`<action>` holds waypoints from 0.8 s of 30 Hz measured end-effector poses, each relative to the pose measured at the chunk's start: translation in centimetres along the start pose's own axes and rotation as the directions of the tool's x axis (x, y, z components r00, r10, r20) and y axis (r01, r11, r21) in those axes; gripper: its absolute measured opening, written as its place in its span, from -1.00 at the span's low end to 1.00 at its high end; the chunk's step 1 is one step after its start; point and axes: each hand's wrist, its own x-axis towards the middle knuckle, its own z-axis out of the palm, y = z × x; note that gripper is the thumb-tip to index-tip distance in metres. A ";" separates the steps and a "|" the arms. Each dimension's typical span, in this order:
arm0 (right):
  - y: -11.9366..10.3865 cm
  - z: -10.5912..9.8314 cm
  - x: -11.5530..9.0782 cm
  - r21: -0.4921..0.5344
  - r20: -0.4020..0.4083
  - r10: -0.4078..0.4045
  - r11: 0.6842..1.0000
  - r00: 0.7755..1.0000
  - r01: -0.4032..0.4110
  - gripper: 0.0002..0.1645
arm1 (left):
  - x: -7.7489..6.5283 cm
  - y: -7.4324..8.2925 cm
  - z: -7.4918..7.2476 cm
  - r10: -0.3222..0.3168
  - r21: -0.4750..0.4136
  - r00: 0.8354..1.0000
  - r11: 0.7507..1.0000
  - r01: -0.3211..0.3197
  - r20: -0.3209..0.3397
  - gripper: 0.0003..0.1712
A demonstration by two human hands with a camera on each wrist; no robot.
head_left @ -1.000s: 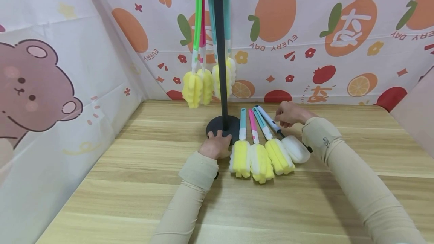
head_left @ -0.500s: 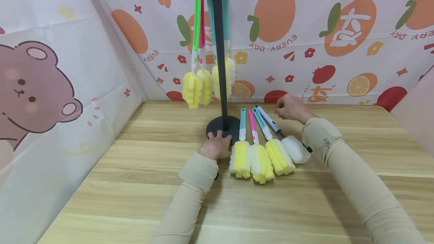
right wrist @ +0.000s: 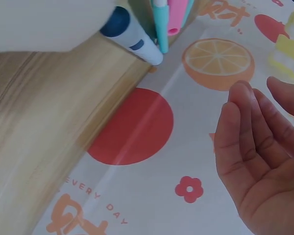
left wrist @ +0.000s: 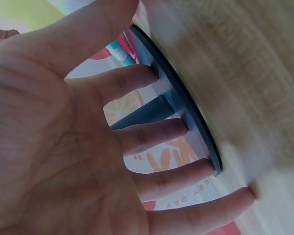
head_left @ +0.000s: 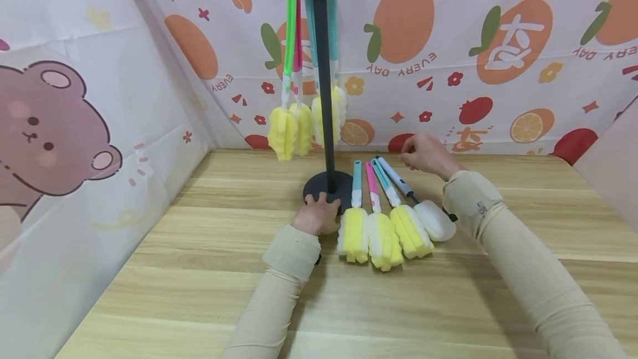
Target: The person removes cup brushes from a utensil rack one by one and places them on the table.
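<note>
My left hand (head_left: 316, 216) rests its spread fingertips on the round black base (head_left: 314, 183) of a stand; the left wrist view shows the fingers (left wrist: 147, 134) stretched across the base's rim, the little finger on the table. My right hand (head_left: 430, 155) hovers beyond the right end of a row of sponge brushes, its fingers loosely bent around nothing. Nearest to it lies a light-blue-handled brush (head_left: 395, 175) with a white sponge head (head_left: 435, 220). Beside that lie a teal-handled brush (head_left: 412, 231), a pink-handled brush (head_left: 385, 241) and another teal-handled brush (head_left: 354, 234), heads toward me.
From hooks atop the black post (head_left: 325, 71) hang several sponge brushes: a green one (head_left: 289, 37), a pink one (head_left: 302, 126) and teal ones (head_left: 334, 32). A printed cloth (head_left: 404, 21) rises behind the wooden table (head_left: 209, 270), with another cloth (head_left: 99, 248) along the left.
My right hand has risen slightly from beside the light-blue handle, moving away toward the back cloth. The left hand stays on the base, and the brushes lie as before.
</note>
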 end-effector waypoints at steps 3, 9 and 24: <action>-0.4 -0.2 0.1 0.022 -0.005 0.011 1.000 1.000 -0.011 -0.82 | 0.1 0.0 0.1 0.005 0.003 1.000 1.000 -0.005 -0.002 -0.37; -1.2 -0.8 0.5 0.044 -0.060 -0.006 0.999 0.998 0.008 -0.83 | 0.0 0.0 0.1 0.008 0.003 1.000 1.000 -0.008 -0.009 -0.38; -2.8 -2.4 1.1 0.110 -0.223 -0.080 0.988 0.972 0.107 -0.82 | 0.1 0.0 0.1 0.010 -0.002 1.000 1.000 -0.010 -0.014 -0.38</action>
